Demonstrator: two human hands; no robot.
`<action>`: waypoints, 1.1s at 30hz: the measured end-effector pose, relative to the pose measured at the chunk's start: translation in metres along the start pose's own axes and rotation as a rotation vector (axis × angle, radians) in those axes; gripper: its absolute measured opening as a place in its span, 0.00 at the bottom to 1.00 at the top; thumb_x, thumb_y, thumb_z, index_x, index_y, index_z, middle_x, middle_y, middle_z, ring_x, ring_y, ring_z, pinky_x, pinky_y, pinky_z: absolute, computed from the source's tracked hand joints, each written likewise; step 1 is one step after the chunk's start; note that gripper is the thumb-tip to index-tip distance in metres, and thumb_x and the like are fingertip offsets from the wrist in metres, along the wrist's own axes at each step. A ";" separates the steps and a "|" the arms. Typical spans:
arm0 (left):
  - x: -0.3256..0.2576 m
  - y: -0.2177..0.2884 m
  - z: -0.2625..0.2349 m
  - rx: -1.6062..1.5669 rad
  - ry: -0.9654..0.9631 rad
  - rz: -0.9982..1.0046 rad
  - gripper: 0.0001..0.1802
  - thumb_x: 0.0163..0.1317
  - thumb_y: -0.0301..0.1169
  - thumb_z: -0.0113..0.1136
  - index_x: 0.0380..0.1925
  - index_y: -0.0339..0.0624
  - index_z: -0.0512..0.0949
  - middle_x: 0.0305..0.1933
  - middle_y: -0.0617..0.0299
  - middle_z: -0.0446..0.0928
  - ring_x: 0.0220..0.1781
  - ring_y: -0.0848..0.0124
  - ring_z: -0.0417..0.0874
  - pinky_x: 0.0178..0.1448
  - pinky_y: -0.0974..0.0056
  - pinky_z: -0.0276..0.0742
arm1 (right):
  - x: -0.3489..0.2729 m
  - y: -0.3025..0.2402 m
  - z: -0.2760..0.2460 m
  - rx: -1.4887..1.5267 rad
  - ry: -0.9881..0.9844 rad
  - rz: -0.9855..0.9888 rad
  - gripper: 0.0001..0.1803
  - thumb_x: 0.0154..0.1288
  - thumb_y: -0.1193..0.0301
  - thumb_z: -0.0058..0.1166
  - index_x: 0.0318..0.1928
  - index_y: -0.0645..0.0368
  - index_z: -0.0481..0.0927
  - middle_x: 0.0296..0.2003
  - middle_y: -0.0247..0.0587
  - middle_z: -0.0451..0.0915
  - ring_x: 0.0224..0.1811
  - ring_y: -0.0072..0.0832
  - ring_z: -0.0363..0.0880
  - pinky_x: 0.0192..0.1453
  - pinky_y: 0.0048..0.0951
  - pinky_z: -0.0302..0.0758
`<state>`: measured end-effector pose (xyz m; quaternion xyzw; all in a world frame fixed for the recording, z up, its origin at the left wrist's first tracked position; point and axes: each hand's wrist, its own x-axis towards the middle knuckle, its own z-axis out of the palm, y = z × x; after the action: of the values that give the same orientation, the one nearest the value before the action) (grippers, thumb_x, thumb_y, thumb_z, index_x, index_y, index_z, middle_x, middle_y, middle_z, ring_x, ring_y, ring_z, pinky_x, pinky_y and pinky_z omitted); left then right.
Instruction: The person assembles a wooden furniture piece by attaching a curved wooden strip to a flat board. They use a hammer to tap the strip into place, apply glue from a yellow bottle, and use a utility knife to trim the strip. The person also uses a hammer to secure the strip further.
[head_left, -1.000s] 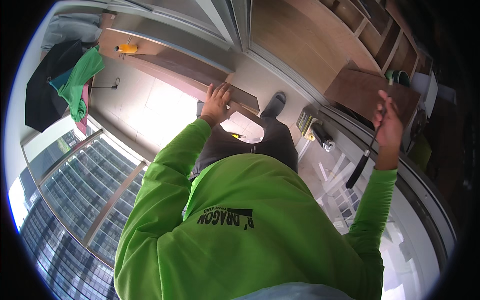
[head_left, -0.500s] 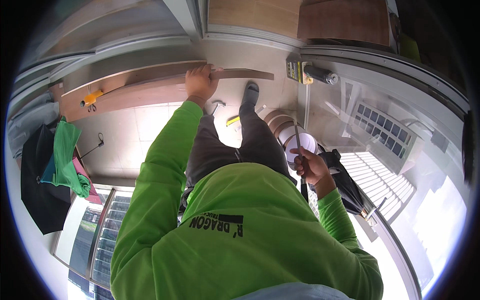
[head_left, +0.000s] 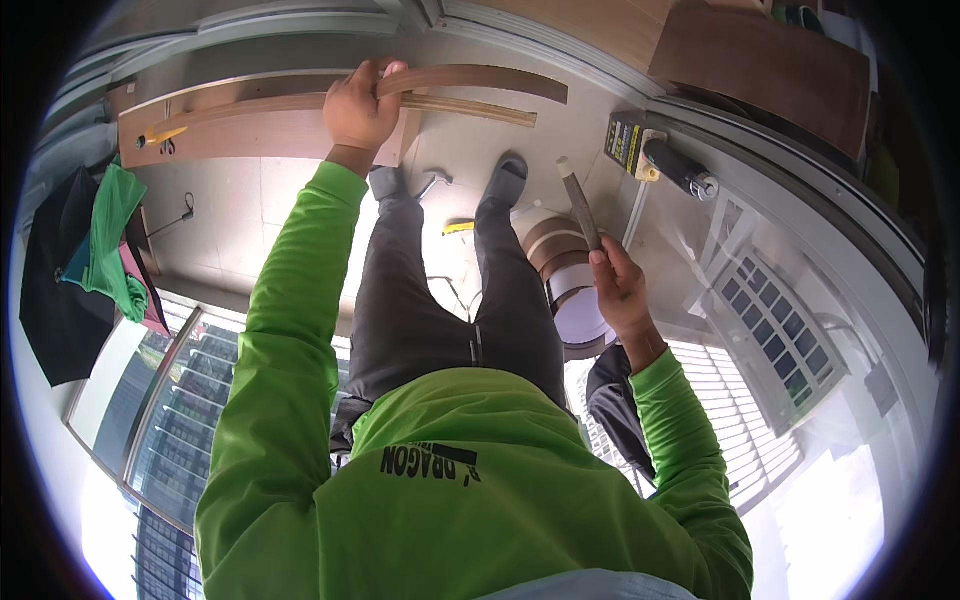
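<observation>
My left hand (head_left: 362, 112) is closed around a brown edging strip (head_left: 480, 78), whose free end curves off to the right. Under it lies the long narrow edge of a light wooden board (head_left: 470, 106); the fingers' undersides are hidden. My right hand (head_left: 622, 292) grips a long, flat grey-brown file (head_left: 580, 205) with a pale tip, pointing up and away from me. The file is apart from the strip and the board. Beside it, coiled rolls of brown and white edging (head_left: 560, 255) stand on the floor.
A hammer (head_left: 432, 182) and a yellow-handled tool (head_left: 459, 228) lie near my feet. An orange-yellow tool (head_left: 165, 135) rests on the board at left. A dark spray can (head_left: 680, 168) and a small box (head_left: 625, 142) are at right. Umbrellas (head_left: 70, 270) hang at far left.
My left hand has moved farther away and slightly left, and the brown strip now shows separate from the board edge. My right hand has raised the file, now tilted up-left.
</observation>
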<state>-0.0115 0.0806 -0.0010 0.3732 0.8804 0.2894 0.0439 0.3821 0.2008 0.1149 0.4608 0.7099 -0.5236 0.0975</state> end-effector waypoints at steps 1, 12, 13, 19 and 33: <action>0.001 0.000 0.001 0.037 0.024 -0.032 0.16 0.69 0.50 0.57 0.38 0.52 0.85 0.30 0.57 0.84 0.33 0.51 0.85 0.39 0.53 0.78 | 0.017 -0.003 -0.003 -0.049 0.019 -0.072 0.16 0.77 0.66 0.49 0.59 0.59 0.77 0.33 0.46 0.81 0.34 0.35 0.82 0.42 0.31 0.77; 0.009 0.029 -0.002 0.021 0.114 0.052 0.16 0.60 0.41 0.70 0.24 0.39 0.82 0.17 0.51 0.76 0.20 0.54 0.81 0.29 0.56 0.76 | 0.115 0.005 -0.016 -0.287 0.068 -0.345 0.15 0.76 0.66 0.50 0.56 0.59 0.80 0.33 0.45 0.82 0.29 0.33 0.80 0.36 0.30 0.76; 0.010 0.029 -0.003 0.049 0.070 -0.016 0.14 0.59 0.39 0.70 0.25 0.40 0.82 0.18 0.52 0.76 0.20 0.55 0.80 0.27 0.56 0.75 | 0.118 0.004 -0.015 -0.282 0.079 -0.358 0.15 0.76 0.66 0.50 0.56 0.60 0.80 0.33 0.45 0.82 0.29 0.32 0.80 0.36 0.29 0.76; 0.010 0.021 -0.009 0.022 0.012 0.157 0.17 0.53 0.44 0.73 0.29 0.42 0.83 0.26 0.54 0.80 0.26 0.56 0.80 0.36 0.56 0.72 | 0.131 -0.007 -0.008 -0.327 0.073 -0.309 0.14 0.75 0.67 0.52 0.54 0.61 0.81 0.28 0.43 0.79 0.27 0.27 0.77 0.35 0.26 0.74; 0.007 -0.001 -0.041 -0.148 -0.234 0.712 0.22 0.56 0.45 0.70 0.43 0.42 0.82 0.58 0.56 0.81 0.57 0.58 0.81 0.65 0.55 0.67 | 0.117 -0.008 -0.003 -0.274 0.068 -0.263 0.13 0.75 0.68 0.52 0.54 0.59 0.80 0.25 0.43 0.74 0.24 0.27 0.72 0.31 0.27 0.71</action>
<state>-0.0290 0.0650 0.0332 0.6822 0.6613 0.3045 0.0675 0.3114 0.2677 0.0489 0.3638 0.8316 -0.4144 0.0662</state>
